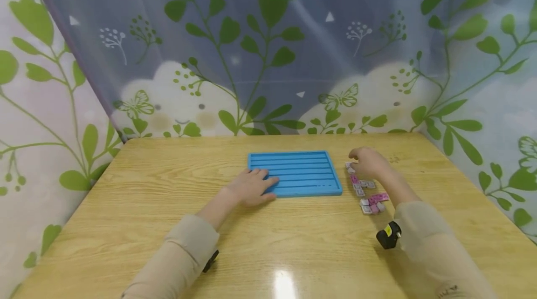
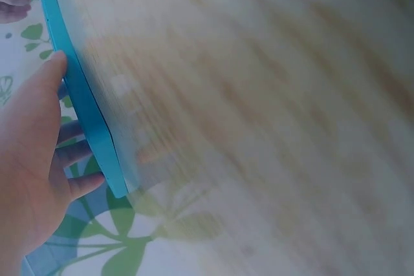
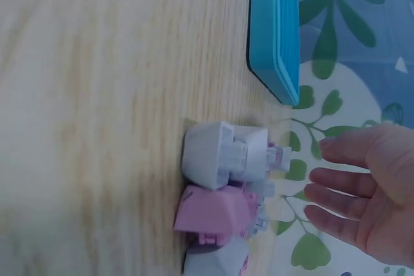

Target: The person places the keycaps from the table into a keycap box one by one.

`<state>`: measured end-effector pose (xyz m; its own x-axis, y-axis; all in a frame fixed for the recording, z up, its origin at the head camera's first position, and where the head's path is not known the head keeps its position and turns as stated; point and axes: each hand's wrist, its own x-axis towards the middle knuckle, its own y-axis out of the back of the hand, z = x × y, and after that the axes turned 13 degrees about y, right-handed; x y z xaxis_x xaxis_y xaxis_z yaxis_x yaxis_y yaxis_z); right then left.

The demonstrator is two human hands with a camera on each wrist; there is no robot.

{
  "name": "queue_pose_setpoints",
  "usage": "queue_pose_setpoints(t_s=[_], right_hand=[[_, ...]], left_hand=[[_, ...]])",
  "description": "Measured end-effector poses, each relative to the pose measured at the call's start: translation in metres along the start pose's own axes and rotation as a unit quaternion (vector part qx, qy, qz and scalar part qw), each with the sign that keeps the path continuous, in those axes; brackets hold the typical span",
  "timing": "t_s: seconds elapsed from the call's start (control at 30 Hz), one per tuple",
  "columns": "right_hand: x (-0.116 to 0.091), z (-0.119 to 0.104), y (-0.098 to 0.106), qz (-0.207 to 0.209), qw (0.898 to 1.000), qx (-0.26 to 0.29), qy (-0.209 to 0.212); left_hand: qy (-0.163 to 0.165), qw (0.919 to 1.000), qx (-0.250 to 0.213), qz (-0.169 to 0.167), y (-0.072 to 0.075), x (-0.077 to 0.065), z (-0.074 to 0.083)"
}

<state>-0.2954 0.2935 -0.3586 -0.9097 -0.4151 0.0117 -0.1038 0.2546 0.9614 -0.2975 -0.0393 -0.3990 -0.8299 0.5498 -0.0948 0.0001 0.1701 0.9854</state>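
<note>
Head view: leaf-printed curtain (image 1: 314, 57) behind far edge of yellowish wood table (image 1: 126, 224); small black box (image 1: 388, 235) by right cuff. Left hand (image 1: 251, 188) rests on tray's left edge near the near-left corner, fingers spread. Right hand (image 1: 369, 163) above the far keycaps, fingers loosely bent, slightly apart. Flat blue ribbed rectangular tray (image 1: 302, 173) lies toward table's far edge; small white and pink plastic keycaps (image 1: 366, 209) sit clustered beside its right edge, some tipped. Right fingertips' contact unclear; left-wrist table surface blurred; near keycaps cut off in right-wrist view.
</note>
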Motion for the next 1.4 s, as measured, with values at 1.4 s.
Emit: queue_pose_setpoints(t_s=[1.4], right_hand=[[0.012, 0.011, -0.011, -0.017, 0.999, 0.017, -0.030]], left_hand=[[-0.058, 0.9972, 0.019, 0.042, 0.001, 0.000, -0.002]])
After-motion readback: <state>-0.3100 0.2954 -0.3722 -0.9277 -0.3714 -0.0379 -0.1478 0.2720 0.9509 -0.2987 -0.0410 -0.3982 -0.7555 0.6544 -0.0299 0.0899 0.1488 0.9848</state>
